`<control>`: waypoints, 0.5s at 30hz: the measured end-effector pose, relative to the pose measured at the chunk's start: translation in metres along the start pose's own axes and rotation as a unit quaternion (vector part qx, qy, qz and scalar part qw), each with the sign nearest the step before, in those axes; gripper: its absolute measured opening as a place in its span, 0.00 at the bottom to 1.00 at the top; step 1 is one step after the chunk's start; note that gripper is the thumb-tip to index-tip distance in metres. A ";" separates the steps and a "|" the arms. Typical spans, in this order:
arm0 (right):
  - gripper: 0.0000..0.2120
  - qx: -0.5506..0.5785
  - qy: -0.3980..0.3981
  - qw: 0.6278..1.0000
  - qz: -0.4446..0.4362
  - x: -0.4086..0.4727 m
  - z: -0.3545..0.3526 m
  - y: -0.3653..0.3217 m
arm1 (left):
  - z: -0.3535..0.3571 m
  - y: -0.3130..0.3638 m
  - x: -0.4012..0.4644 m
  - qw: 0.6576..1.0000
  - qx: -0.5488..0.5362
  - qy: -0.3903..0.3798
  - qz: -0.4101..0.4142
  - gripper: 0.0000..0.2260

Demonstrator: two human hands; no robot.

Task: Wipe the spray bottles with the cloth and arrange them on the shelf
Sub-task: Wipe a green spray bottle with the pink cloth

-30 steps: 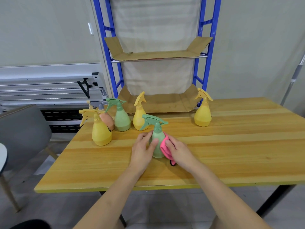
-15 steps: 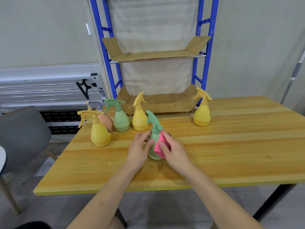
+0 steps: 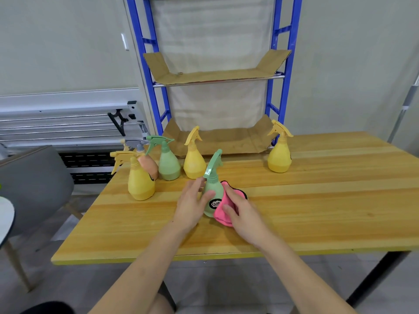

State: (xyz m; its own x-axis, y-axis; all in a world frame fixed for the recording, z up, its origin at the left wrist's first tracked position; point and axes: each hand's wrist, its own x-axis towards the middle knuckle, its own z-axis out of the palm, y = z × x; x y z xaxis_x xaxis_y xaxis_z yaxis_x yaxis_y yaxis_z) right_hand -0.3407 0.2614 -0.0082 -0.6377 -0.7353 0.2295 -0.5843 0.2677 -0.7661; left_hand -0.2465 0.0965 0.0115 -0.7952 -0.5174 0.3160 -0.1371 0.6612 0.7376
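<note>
A green spray bottle (image 3: pixel 212 191) stands on the wooden table (image 3: pixel 294 211), its black label turned toward me. My left hand (image 3: pixel 192 205) grips its left side. My right hand (image 3: pixel 240 209) presses a pink cloth (image 3: pixel 223 209) against its right side. Behind it stand a yellow bottle (image 3: pixel 193 159), a second green bottle (image 3: pixel 169 163), a peach bottle (image 3: pixel 148 165) with a grey trigger, and a yellow bottle (image 3: pixel 140 180) at the left. Another yellow bottle (image 3: pixel 279 152) stands apart at the right. The blue shelf (image 3: pixel 272 105) rises behind the table.
Cardboard lines both shelf levels: the upper one (image 3: pixel 215 74) and the lower one (image 3: pixel 226 141) at table height. A grey chair (image 3: pixel 34 189) stands left of the table. A white metal rack (image 3: pixel 63 123) runs along the wall at the left.
The green bottle has been turned so its trigger points away and its label faces me. The pink cloth has slid down and round to the bottle's right side.
</note>
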 end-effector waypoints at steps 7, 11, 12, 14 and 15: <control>0.29 0.041 0.028 0.998 -0.034 0.013 0.001 -0.017 | -0.004 0.000 0.003 1.000 0.006 -0.012 0.028 0.21; 0.24 0.050 -0.018 0.999 0.012 0.030 0.000 -0.012 | -0.002 -0.002 0.006 1.000 0.020 -0.008 0.012 0.22; 0.23 0.046 -0.023 0.998 0.018 0.032 0.000 -0.009 | -0.002 -0.002 0.006 1.000 0.025 -0.006 0.007 0.22; 0.22 0.036 -0.032 0.998 0.028 0.031 -0.001 -0.004 | 0.000 -0.002 0.006 0.999 0.033 -0.003 0.002 0.23; 0.22 0.028 -0.035 0.998 0.033 0.030 -0.001 -0.002 | 0.000 -0.002 0.006 0.999 0.033 -0.003 -0.003 0.23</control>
State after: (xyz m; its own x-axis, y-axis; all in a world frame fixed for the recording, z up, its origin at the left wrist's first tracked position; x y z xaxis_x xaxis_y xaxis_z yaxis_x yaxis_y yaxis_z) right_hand -0.3592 0.2399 0.0006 -0.6358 -0.7596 0.1368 -0.5123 0.2827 -0.8109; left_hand -0.2508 0.0921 0.0119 -0.7973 -0.5188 0.3085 -0.1803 0.6925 0.6985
